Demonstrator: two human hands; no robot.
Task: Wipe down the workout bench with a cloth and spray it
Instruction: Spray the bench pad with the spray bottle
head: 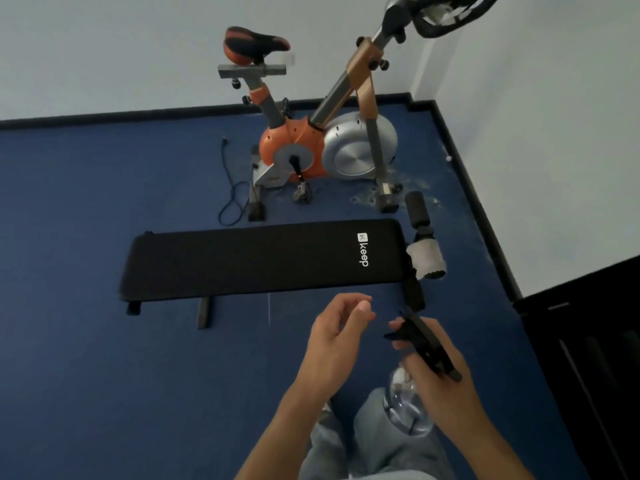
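bench top [249, 258] bare; exercise bike [311, 147] behind

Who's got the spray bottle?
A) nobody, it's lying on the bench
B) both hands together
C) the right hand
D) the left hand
C: the right hand grips the clear spray bottle at its black trigger head, while the left hand beside it holds nothing.
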